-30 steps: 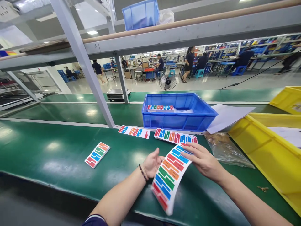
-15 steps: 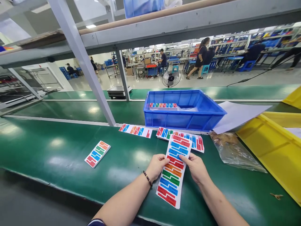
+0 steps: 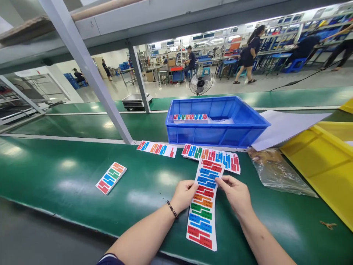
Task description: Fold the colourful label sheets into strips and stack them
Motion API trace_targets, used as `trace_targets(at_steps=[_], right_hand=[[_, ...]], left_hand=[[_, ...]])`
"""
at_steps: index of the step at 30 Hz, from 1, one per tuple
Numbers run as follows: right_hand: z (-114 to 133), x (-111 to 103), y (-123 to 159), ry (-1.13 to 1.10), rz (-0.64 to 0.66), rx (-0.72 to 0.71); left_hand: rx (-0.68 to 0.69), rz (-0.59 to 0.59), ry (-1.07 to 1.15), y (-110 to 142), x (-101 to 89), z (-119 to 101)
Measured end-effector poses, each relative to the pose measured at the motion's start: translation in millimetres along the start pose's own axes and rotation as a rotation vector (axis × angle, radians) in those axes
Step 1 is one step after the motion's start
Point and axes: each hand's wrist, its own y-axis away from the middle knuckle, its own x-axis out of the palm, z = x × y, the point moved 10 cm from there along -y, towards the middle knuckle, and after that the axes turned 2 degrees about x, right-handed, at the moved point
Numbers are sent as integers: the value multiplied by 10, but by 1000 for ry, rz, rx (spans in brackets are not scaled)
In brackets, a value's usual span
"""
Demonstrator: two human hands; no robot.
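Observation:
Between my two hands is a long stack of sticker sheets [image 3: 202, 206], white with red, blue, orange and green printed shapes. My left hand [image 3: 184, 195] pinches its left edge, thumb on top. On the opposite edge, the thumb and fingers of my right hand [image 3: 234, 193] close near the upper part. Just behind lies another stack of printed sheets [image 3: 204, 152], partly covered by the held one. A single-looking printed strip [image 3: 157, 148] rests left of that. Farther left sits a small, short stack of printed sheets [image 3: 111, 178].
A blue bin [image 3: 217, 134] holding printed sheets stands behind the stacks. To the right are white paper [image 3: 289, 125], a clear plastic bag [image 3: 278, 173], a yellow bin [image 3: 325, 162] and a twisted tie [image 3: 328, 224]. A metal post [image 3: 91, 73] rises at left. People work beyond a fan [image 3: 200, 81].
My right thumb has shifted from the face of the held stack to its right edge. The lower end of the stack has swung slightly right. The view has shifted a little.

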Motion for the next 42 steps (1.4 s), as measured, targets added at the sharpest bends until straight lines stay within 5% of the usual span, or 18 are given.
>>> trace_targets(at_steps=[9,15,23,32,42], right_hand=[[-26,172,4,-242,175,49],[2,118,-32,-290,156,15],[-56,-339,-214,347,-33,-26],[44,238,-12,184,129,-24],[-218,376,74,-195,273,224]], left_hand=[[-189,55,462,-22,124,231],[-173,-57,471,-76,-31,236],[-228,-153,564,-91,-151,209],[-191,-128,531,-71,-76,232],[-212,-39,444,-91,-68,275]])
